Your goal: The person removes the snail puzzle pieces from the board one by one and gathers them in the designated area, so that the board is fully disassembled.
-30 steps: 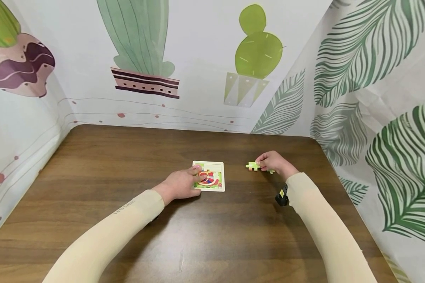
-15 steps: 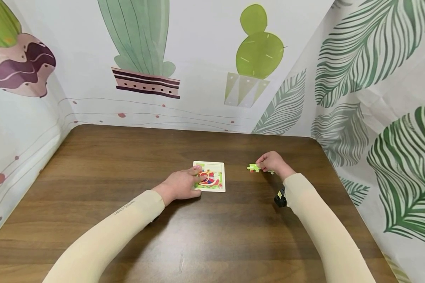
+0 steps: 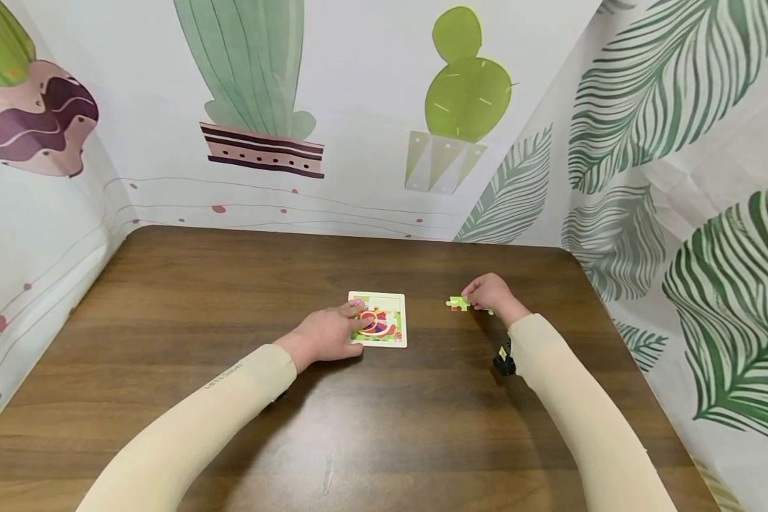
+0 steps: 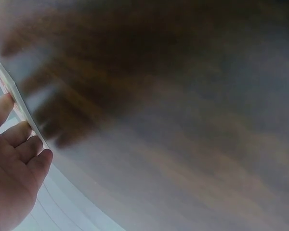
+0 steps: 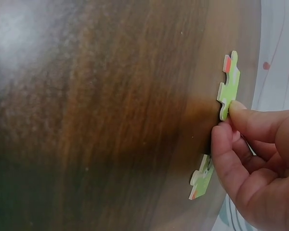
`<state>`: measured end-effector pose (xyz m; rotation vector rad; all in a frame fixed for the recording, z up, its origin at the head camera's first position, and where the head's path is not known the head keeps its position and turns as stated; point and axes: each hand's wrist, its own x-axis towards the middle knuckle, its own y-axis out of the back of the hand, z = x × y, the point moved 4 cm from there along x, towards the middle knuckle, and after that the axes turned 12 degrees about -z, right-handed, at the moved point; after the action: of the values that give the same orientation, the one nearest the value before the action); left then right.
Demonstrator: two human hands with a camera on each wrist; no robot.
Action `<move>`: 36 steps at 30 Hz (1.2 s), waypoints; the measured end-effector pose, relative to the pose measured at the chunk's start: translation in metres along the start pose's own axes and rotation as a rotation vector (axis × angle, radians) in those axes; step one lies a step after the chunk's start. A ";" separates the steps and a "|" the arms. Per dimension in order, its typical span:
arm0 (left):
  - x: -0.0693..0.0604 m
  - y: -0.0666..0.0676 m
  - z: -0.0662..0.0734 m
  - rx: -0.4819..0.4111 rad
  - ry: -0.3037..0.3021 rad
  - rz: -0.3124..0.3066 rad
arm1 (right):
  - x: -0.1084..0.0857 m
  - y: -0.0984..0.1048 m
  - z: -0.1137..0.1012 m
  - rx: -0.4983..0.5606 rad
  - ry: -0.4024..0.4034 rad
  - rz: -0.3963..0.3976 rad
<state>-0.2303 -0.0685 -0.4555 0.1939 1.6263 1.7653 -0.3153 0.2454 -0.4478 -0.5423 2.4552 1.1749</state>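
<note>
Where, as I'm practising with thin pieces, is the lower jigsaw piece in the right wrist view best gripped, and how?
Probably pinch the lower jigsaw piece by its rounded tab, coming from above on the person's side: it appears to lie flat on the table, and the tab juts that way, clear of the right hand.

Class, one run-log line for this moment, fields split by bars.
Left hand: resting on square cream-framed puzzle board | right hand: pinching green, red-marked jigsaw piece | second green jigsaw piece: on brown wood-grain table
</note>
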 end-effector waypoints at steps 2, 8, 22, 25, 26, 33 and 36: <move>0.000 0.001 0.000 -0.004 -0.002 0.002 | -0.001 0.000 0.000 -0.009 -0.002 0.002; -0.001 0.001 0.000 -0.015 0.004 -0.005 | -0.002 -0.001 -0.001 -0.040 -0.008 0.021; 0.002 0.000 0.002 -0.021 -0.004 -0.003 | -0.005 -0.003 0.000 -0.065 -0.015 0.049; 0.003 0.000 0.002 -0.022 -0.003 -0.009 | -0.004 -0.003 0.000 -0.066 -0.017 0.052; 0.002 0.000 0.002 -0.023 0.000 -0.012 | -0.004 -0.004 0.000 -0.066 -0.018 0.053; -0.001 0.001 -0.001 -0.023 -0.011 0.008 | -0.001 -0.003 0.000 -0.053 -0.009 0.055; -0.001 0.001 -0.001 -0.022 -0.016 0.019 | -0.001 -0.003 0.001 -0.043 -0.007 0.049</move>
<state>-0.2301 -0.0701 -0.4547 0.2133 1.5977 1.7908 -0.3132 0.2444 -0.4499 -0.4922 2.4552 1.2496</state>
